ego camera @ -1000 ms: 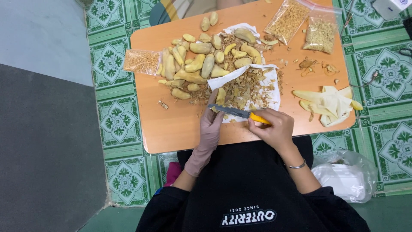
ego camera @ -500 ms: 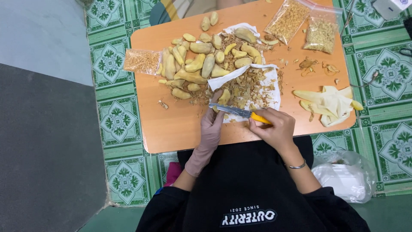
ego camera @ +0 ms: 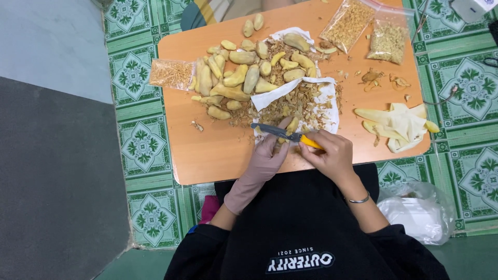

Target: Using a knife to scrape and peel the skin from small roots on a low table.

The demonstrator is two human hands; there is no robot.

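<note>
- The left hand [ego camera: 270, 155], in a pinkish glove, pinches a small yellow root piece [ego camera: 291, 126] between fingers and thumb at the near edge of the desk [ego camera: 207, 150].
- The right hand [ego camera: 332, 153], bare with a thin bangle on the wrist, is closed around the yellow handle of a knife [ego camera: 282, 133]; the grey blade points left and lies against the root piece.
- Both hands work over a white sheet [ego camera: 329, 103] spread on the desk, which carries a heap of brown peelings [ego camera: 301, 103].
- Behind the sheet and to its left lies a pile of unpeeled roots [ego camera: 241, 78], pale tan and knobbly, some resting on the sheet's far corner.
- A small clear bag [ego camera: 170, 74] at the desk's left side holds fine tan shreds; it touches the pile.
- Two more clear bags sit at the far right corner: a left bag [ego camera: 348, 25] filled with golden-brown bits, and a right bag [ego camera: 388, 41] with paler bits. They lie just beside each other.
- At the desk's right edge a cream cloth [ego camera: 402, 124] carries a few pale yellow peeled pieces [ego camera: 371, 114].
- A few loose scraps [ego camera: 384, 80] lie between the bags and the cloth.
- A white plastic bag [ego camera: 417, 212] rests on the green tiled floor beside the person's right elbow; its contents cannot be told.
</note>
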